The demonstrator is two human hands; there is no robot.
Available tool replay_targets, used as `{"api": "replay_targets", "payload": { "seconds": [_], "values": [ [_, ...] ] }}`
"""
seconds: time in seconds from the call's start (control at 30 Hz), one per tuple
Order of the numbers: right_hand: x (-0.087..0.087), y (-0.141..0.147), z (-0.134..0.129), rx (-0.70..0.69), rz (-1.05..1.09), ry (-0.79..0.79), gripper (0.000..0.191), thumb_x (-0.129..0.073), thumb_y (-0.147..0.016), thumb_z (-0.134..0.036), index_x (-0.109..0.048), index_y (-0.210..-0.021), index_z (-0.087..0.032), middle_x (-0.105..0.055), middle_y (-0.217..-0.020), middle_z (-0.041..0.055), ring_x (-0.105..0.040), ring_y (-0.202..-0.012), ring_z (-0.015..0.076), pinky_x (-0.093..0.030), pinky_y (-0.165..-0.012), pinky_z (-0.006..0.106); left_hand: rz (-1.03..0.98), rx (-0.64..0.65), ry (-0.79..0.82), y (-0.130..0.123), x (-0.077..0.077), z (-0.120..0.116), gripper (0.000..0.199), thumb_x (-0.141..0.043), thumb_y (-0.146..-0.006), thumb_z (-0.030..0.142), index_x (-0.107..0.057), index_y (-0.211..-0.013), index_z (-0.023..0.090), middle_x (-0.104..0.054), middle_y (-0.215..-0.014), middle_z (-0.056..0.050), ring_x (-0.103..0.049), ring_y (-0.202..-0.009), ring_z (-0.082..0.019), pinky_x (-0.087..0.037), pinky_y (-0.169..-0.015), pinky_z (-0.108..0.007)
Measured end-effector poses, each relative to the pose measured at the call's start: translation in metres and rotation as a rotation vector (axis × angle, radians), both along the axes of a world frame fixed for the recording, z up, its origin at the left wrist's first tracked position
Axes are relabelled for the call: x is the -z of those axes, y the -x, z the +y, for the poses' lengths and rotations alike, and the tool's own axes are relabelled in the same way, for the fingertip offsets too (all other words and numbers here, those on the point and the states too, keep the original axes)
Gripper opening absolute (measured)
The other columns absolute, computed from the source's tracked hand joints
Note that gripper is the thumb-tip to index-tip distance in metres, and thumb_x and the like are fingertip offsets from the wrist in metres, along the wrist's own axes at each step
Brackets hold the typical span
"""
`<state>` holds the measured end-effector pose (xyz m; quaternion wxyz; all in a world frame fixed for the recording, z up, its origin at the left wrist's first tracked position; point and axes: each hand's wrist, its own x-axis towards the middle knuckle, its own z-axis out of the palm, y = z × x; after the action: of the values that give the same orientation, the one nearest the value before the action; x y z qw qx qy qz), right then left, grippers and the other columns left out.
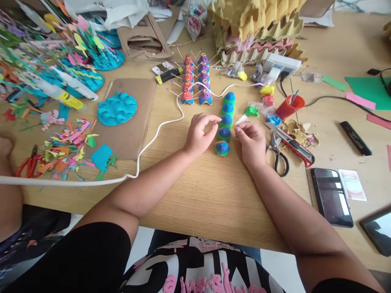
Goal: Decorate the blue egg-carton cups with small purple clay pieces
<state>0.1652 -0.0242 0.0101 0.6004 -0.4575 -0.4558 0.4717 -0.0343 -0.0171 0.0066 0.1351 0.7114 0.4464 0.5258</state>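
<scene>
Our black shirt [189, 264] with its white and pink print is nearest in the head view, against the near edge of the desk [195, 195]. In front of us, five cups [224, 133], green with blue tops, stand in a line running away from that near edge. Our left hand [200, 133] is beside the line, fingers loosely curled, thumb and forefinger slightly parted; the forefinger's tip is at the middle cup, and we cannot tell whether it touches. Our right hand [253, 142] is on the other side, thumb brought up to the fingers; we cannot tell whether it grips anything. Scissors [277, 156] and a cutter [291, 143] lie beside it, toward the right edge. Toward the far edge stand a red row [187, 83] and a purple row [205, 83], with egg trays [256, 24] behind. Paper scraps [71, 150] lie toward the left edge.
</scene>
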Motion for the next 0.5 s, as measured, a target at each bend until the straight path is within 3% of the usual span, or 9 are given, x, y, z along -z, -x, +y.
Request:
{"api": "replay_targets", "payload": {
  "seconds": [0.17,0.33,0.5],
  "values": [
    [-0.003,0.0,-0.002,0.009,0.003,0.06,0.037,-0.098,-0.071,-0.051,-0.081,-0.093,-0.027,-0.082,-0.098,0.0027,-0.073,-0.094,0.0197,-0.063,-0.088,0.036,0.004,-0.056,0.017,-0.004,0.002,-0.001,0.016,-0.063,-0.107,0.026,-0.076,-0.117,0.025,-0.084,-0.114,-0.007,-0.076,-0.114,-0.024,-0.058,-0.11,-0.042],
    [-0.008,-0.001,-0.005,-0.011,-0.015,0.124,0.037,-0.096,-0.073,-0.053,-0.081,-0.089,-0.025,-0.081,-0.094,0.004,-0.069,-0.087,0.0201,-0.06,-0.082,0.037,0.056,-0.075,0.032,-0.008,0.003,-0.004,0.017,-0.063,-0.106,0.027,-0.076,-0.116,0.025,-0.085,-0.115,-0.009,-0.076,-0.115,-0.027,-0.058,-0.11,-0.047],
    [-0.011,-0.003,-0.006,-0.066,-0.066,0.109,0.036,-0.09,-0.082,-0.058,-0.077,-0.081,-0.024,-0.07,-0.078,0.0002,-0.058,-0.075,0.0167,-0.051,-0.073,0.034,0.113,-0.056,-0.018,-0.011,0.002,-0.002,0.019,-0.061,-0.108,0.028,-0.078,-0.114,0.025,-0.085,-0.113,-0.009,-0.076,-0.11,-0.027,-0.06,-0.107,-0.047]
  ]
}}
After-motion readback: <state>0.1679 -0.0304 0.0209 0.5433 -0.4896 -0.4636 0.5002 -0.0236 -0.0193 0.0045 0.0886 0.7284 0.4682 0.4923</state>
